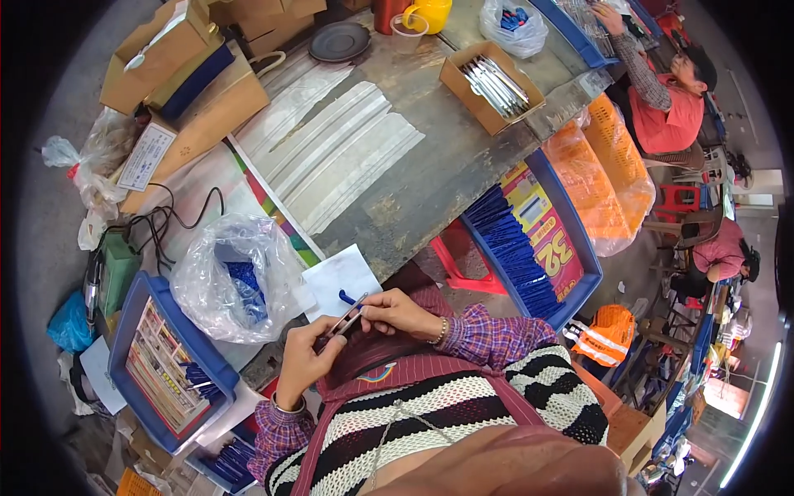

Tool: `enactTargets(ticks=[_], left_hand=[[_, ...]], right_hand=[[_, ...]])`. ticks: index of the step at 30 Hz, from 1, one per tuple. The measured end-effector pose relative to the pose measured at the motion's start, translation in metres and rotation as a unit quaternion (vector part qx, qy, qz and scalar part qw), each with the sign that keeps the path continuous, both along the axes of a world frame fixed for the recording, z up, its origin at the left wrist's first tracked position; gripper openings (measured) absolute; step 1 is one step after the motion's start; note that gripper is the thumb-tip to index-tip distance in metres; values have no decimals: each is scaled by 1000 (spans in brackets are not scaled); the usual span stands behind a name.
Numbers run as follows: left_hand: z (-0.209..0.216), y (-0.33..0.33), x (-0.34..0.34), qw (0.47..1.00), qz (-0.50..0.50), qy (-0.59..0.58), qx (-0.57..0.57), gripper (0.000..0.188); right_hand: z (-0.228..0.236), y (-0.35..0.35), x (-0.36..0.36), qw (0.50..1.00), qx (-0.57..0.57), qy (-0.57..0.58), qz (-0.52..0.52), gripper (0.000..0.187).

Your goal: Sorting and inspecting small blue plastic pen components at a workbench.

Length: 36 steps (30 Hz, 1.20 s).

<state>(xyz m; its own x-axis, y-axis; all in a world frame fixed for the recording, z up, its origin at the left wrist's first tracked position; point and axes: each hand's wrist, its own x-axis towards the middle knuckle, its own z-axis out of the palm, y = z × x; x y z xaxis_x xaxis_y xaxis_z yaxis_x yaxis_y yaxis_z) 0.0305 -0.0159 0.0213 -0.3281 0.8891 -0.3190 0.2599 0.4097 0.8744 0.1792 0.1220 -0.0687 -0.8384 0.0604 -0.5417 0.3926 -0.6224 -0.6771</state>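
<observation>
My left hand [308, 357] pinches the lower end of a slim silver strip [351, 317] in front of my apron. My right hand [400, 317] closes its thumb and fingers on the upper part of the same strip. A small curved blue piece [346, 295] shows just beyond the fingertips, over a white sheet [351, 273]; whether it is joined to the strip I cannot tell. Beside the sheet stands a clear plastic bag [198, 289] with small blue parts [246, 285] in it. The fingers partly hide the strip.
A blue tray [594, 288] of slim blue sticks [517, 248] lies at right; another blue tray [124, 351] stands at left. An open carton [494, 126] holds silver strips. Cables [178, 217] cross the table's left side. Orange crates [622, 157] and two people [674, 116] are farther right.
</observation>
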Motion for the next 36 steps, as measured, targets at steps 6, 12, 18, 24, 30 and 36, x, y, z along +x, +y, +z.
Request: enactTargets(ticks=[6,12,18,24,30,36], left_hand=[[-10,-9,10,999,50,3,-15,16],[-10,-16,25,997,71,-4,-3,15],[-17,-31,35,992,110,56,30,15],[-15,-46,34,990,125,64,8,16],[-22,-49,18,987,160,18,23,16],[-21,-40,6,991,129,40,17,16]], right_hand=[[-3,-1,0,1000,3,4,8,22],[-4,-1,1,999,20,32,1,22],[-5,-4,-2,998,29,45,-20,21],[-4,-6,-2,997,20,56,-39,20],[-3,-8,-3,998,7,39,-56,21],[0,-7,-3,998,-2,17,-62,22]])
